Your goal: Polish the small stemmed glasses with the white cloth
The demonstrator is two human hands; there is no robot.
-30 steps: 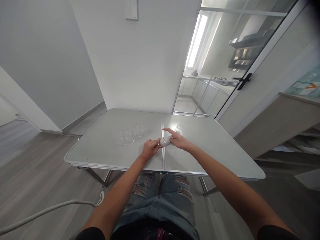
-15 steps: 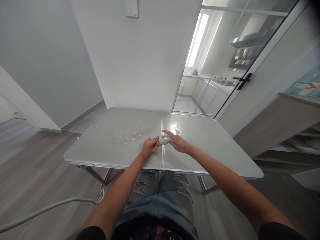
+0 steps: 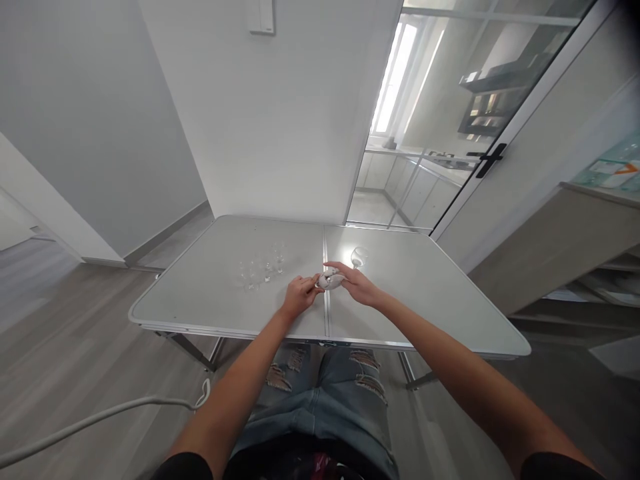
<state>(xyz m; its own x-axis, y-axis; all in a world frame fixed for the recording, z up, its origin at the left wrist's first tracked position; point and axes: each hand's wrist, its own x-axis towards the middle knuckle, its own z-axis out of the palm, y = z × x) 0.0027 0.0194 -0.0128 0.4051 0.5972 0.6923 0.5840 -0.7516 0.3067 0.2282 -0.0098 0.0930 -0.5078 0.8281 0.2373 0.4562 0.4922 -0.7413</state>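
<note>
Your left fingers [image 3: 310, 285] and right fingers [image 3: 342, 268] grasp the pale piece [image 3: 332, 282]; likely mid-handling, next move calling for steady support.

Drinking glasses [image 3: 268, 269] stand on the left half of the folding table [image 3: 435, 300], another glass [image 3: 359, 256] on its right. Over its middle are the left hand [image 3: 300, 296], held object [image 3: 331, 280] and right hand [image 3: 360, 287]. Behind its right half: a glazed door [image 3: 493, 160].

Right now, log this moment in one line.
left hand: holds pale item | right hand: holds pale item | small glasses: table, left side | round glass: beyond right hand
</note>
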